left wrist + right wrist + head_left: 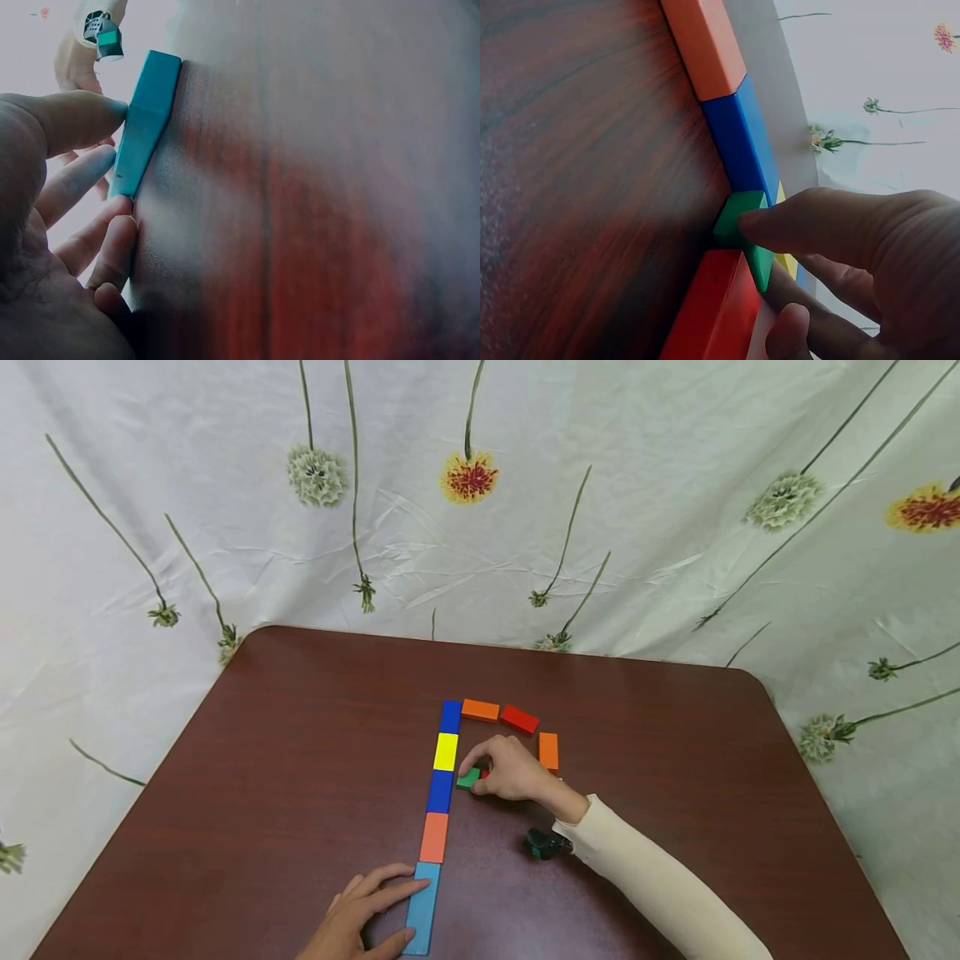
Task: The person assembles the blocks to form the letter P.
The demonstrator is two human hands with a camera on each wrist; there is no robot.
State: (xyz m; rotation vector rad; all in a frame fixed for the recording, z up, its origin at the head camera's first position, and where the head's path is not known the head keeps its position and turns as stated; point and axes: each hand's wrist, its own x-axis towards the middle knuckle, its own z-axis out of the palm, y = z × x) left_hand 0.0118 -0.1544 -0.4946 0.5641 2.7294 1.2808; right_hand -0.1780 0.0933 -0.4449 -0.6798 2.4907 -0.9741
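Note:
A line of flat blocks runs up the table: a light blue block nearest, then a salmon block, a blue block, a yellow block and another blue block. My left hand rests its fingertips and thumb along the left side and top of the light blue block. With thumb and fingers, my right hand pinches a small green block close beside the line. A red block lies against the green one, mostly covered by my hand in the head view.
From the line's far end curve an orange block, a red block and a second orange block. A black wrist camera hangs under my right cuff. Behind the dark table hangs a flowered white cloth.

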